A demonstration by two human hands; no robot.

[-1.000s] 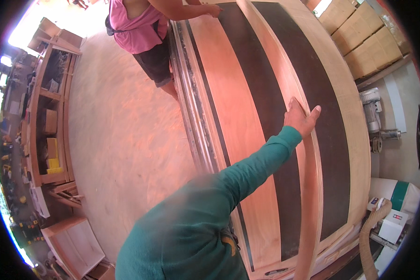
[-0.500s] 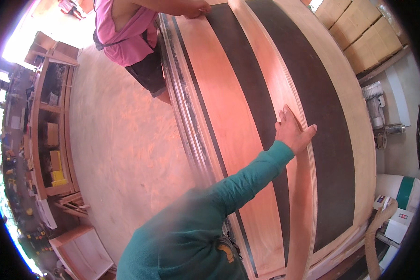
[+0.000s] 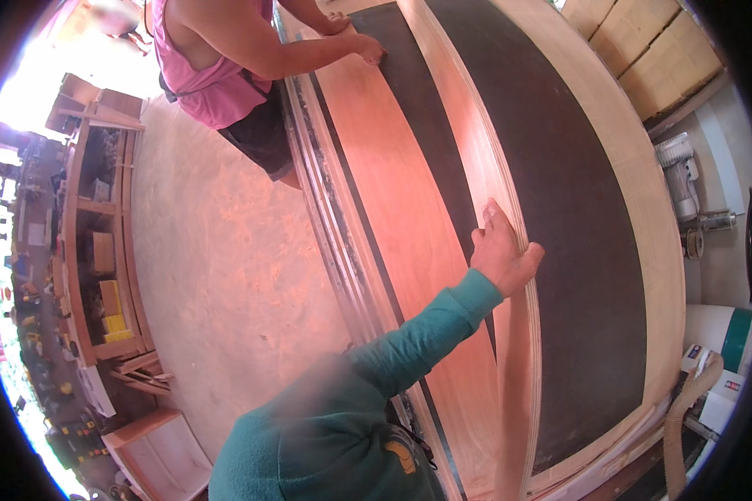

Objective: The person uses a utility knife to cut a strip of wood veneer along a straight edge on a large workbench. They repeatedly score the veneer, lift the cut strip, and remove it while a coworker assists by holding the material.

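My left hand (image 3: pixel 505 260) holds a long plywood strip (image 3: pixel 474 125) by its edge, fingers over the pale face and thumb over the layered right edge. The strip runs lengthwise across a dark panel surface (image 3: pixel 572 209), its near end leaving the picture at the bottom. Left of it lies a flat, reddish-looking wooden board (image 3: pixel 405 184), with a narrowing dark gap between the two. My right hand is out of sight. At the far end, a co-worker in a pink top (image 3: pixel 226 71) has one hand (image 3: pixel 369 50) on or near the flat board's end.
Metal rails (image 3: pixel 330 225) edge the table's left side, beside a dusty floor (image 3: pixel 226 250). A wooden shelf unit (image 3: pixel 100 242) and a white-lined box (image 3: pixel 163 455) stand at left. On the right are stacked cartons (image 3: pixel 647 50), a motor-like machine (image 3: pixel 681 179) and a ribbed hose (image 3: pixel 685 417).
The plywood strip has shifted left with my left hand, nearer the flat board. The co-worker's arms reach further in, and both their hands now show.
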